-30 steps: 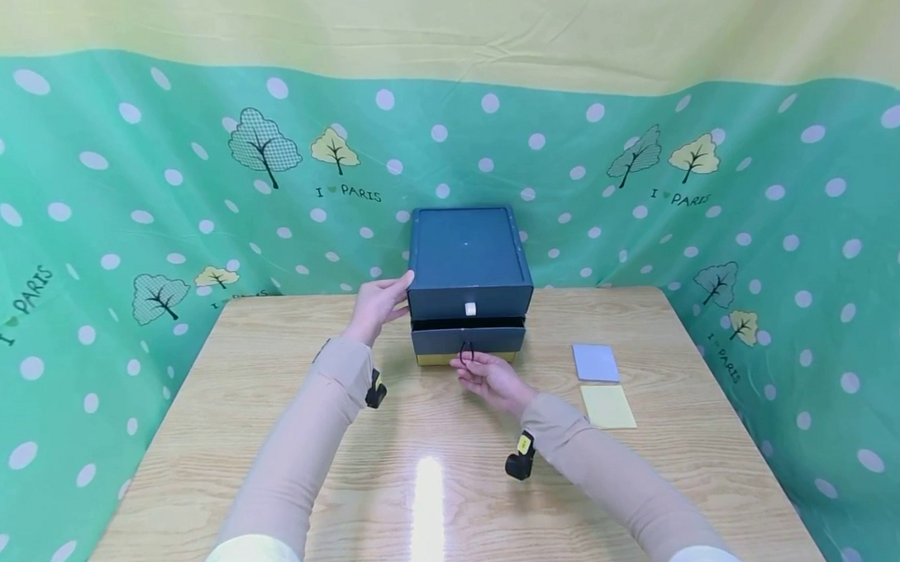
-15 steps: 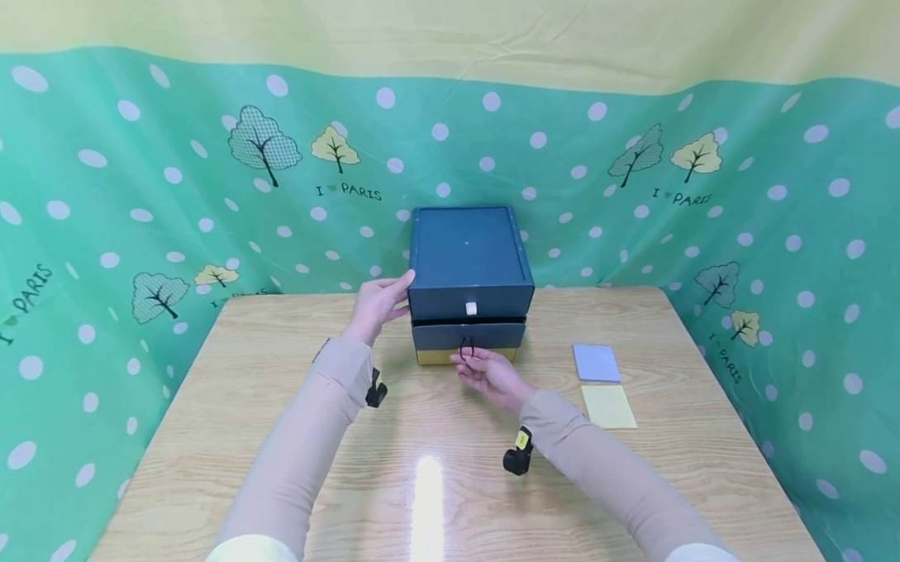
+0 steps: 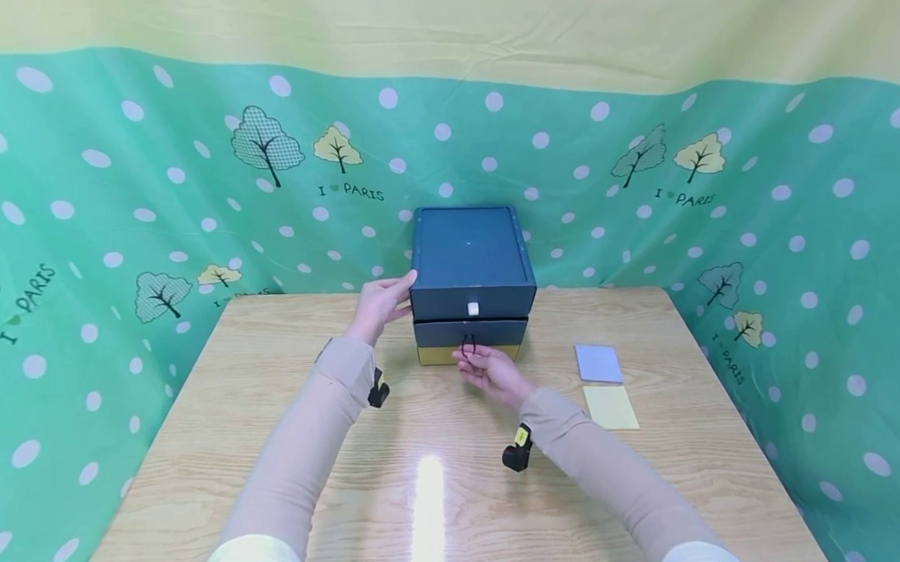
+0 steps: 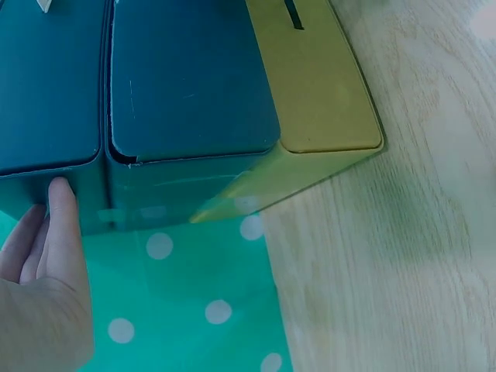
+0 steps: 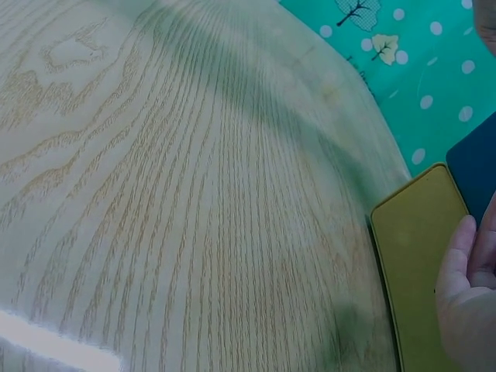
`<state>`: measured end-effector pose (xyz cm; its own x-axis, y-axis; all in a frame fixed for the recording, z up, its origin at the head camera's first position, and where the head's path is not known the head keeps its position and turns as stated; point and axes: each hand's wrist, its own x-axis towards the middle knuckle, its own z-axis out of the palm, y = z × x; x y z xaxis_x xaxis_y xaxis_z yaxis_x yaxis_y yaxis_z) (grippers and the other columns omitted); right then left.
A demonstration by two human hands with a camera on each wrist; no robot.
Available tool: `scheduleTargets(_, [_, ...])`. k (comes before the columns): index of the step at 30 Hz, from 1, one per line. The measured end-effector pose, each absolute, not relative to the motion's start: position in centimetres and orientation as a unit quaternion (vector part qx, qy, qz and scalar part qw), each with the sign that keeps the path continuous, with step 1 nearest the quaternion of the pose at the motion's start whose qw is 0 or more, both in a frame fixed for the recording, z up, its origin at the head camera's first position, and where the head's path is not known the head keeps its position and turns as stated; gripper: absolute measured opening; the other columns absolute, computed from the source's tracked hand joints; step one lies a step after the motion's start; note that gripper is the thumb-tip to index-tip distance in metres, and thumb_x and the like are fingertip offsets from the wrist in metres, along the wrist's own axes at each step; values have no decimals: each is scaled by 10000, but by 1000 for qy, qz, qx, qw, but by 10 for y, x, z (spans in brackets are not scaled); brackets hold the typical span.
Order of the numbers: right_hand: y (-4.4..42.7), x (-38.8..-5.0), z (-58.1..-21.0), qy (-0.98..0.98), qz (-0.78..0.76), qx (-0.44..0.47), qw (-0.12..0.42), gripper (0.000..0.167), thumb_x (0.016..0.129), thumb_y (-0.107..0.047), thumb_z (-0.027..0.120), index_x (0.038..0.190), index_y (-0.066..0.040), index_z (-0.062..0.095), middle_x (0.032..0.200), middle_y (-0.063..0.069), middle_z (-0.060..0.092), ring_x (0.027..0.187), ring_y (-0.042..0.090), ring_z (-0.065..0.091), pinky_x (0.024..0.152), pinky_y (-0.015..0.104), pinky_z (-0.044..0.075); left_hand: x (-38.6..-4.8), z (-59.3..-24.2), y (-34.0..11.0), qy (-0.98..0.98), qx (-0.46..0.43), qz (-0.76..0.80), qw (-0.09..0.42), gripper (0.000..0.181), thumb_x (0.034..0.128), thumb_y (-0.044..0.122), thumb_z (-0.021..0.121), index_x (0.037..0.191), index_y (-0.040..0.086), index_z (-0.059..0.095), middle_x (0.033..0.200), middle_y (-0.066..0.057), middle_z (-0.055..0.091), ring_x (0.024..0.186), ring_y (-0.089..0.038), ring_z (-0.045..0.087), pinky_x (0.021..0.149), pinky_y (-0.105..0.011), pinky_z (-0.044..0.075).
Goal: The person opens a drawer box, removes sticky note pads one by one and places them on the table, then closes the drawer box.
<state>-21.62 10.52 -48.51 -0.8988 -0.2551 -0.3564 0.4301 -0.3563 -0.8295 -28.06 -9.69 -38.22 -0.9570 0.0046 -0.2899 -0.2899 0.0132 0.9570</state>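
Observation:
A small drawer box stands at the back of the table, with a dark blue upper unit [image 3: 470,251], a blue drawer front [image 3: 435,334] and a yellow base [image 3: 434,356]. The upper unit bears a white knob [image 3: 473,308]. My left hand [image 3: 380,307] rests its fingers against the upper unit's left side; in the left wrist view the hand's [image 4: 54,287] fingers look fairly straight. At the lower front, my right hand [image 3: 494,376] pinches the drawer's black cord loop [image 3: 463,344]. In the right wrist view this hand [image 5: 473,310] partly covers the yellow base; the loop is hidden there.
A blue-violet square pad [image 3: 598,364] and a pale yellow one [image 3: 611,408] lie at the right on the wooden table [image 3: 338,500]. A green dotted curtain [image 3: 445,149] hangs behind the box and along both sides.
The blue drawer has slid back until its front sits close below the upper unit, and the dark gap above it has narrowed. My right hand moved slightly forward with it; my left hand stayed.

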Motion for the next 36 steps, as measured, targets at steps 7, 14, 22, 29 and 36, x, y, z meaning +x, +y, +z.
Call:
scheduleTargets(7, [105, -218, -484, 516, -826, 83, 210, 350, 998, 17, 372, 1337, 101, 390, 1016, 34, 661, 817, 64, 622, 1155, 431, 317, -281, -384, -97, 706, -103, 693, 104, 551, 885, 340, 667, 1284, -23, 556, 1368, -168, 523, 1227, -280, 544, 972, -382, 518])
scheduleTargets(14, [106, -219, -483, 504, -833, 66, 217, 325, 999, 22, 363, 1315, 92, 388, 941, -17, 665, 876, 76, 617, 1181, 447, 257, -281, -385, -98, 710, -101, 689, 106, 568, 890, 352, 658, 1303, -19, 540, 1387, -160, 506, 1248, -281, 524, 974, -378, 517])
scheduleTargets(22, [105, -223, -483, 503, -835, 74, 212, 253, 998, 12, 375, 1239, 46, 447, 948, -9, 661, 824, 57, 619, 1180, 441, 262, -281, -384, -97, 710, -98, 689, 104, 578, 881, 365, 667, 1298, -18, 546, 1379, -161, 515, 1244, -282, 528, 970, -384, 521])
scheduleTargets(29, [104, -224, -483, 508, -833, 75, 206, 258, 998, 18, 372, 1243, 60, 445, 931, -8, 662, 850, 73, 609, 1177, 457, 260, -281, -383, -97, 708, -99, 691, 103, 579, 875, 370, 674, 1291, -15, 553, 1375, -160, 519, 1238, -278, 534, 974, -385, 518])
scheduleTargets(36, [103, -225, -484, 517, -828, 73, 205, 261, 1001, 10, 378, 1244, 71, 451, 971, 7, 666, 818, 53, 603, 1167, 449, 286, -280, -383, -97, 709, -96, 691, 103, 570, 882, 361, 667, 1292, -18, 551, 1372, -162, 521, 1239, -280, 533, 967, -380, 522])
